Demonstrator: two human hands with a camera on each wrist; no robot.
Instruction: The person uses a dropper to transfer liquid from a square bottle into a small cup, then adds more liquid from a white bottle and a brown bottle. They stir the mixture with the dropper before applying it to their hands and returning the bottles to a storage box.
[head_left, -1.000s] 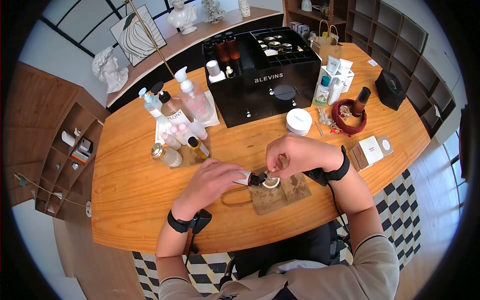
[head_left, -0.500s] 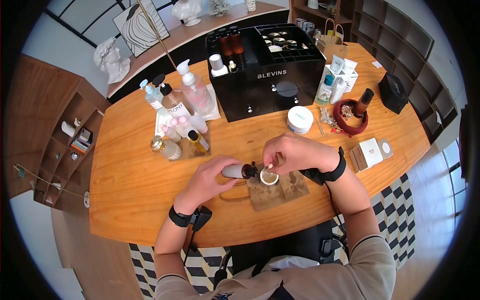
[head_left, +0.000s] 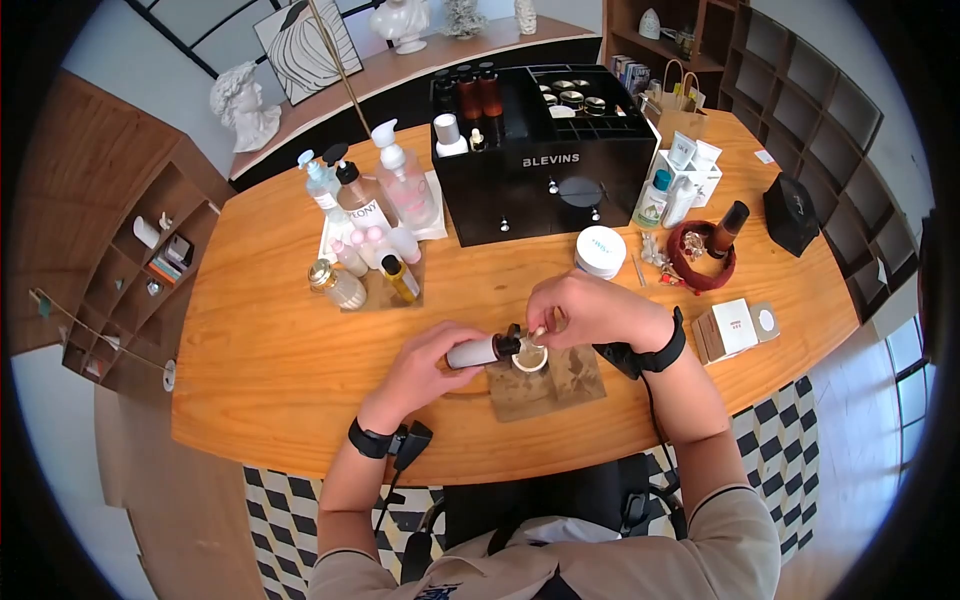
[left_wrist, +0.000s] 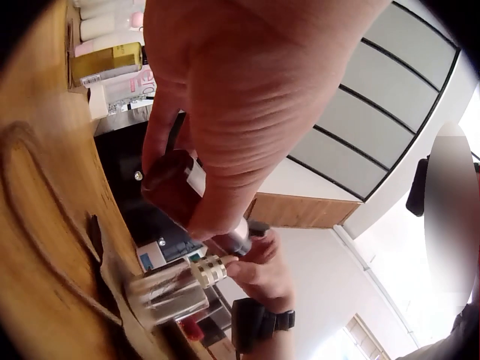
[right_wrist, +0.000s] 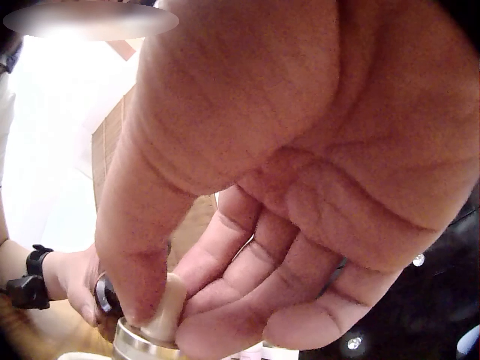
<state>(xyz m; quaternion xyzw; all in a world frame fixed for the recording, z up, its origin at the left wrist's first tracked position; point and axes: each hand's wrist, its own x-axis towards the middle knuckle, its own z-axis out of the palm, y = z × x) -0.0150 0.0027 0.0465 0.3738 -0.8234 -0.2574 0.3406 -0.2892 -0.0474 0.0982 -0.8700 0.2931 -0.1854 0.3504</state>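
My left hand (head_left: 425,358) grips a brown bottle (head_left: 472,353) with a white label, held nearly level with its dark cap toward the right hand. Close by that cap stands a small clear glass bottle (left_wrist: 169,296) with a gold collar. Thumb and finger of my right hand (head_left: 580,310) pinch a small cream-coloured piece (right_wrist: 167,311) at the mouth of the glass bottle. In the right wrist view its lower end meets the gold rim (right_wrist: 142,339). Beneath the glass bottle lies a brown patterned mat (head_left: 550,397).
A white round jar (head_left: 600,252) stands beyond the right hand, before a black cosmetics case (head_left: 545,185). Pump bottles (head_left: 410,190) and a yellow bottle (head_left: 401,279) group at the left. A dark red ring-shaped holder (head_left: 703,284) and a small box (head_left: 728,332) sit rightward.
The brown bottle has tipped from slanting down at the glass bottle to nearly level, its label showing more. The right hand keeps its pinch near the glass bottle. The head view has shifted slightly.
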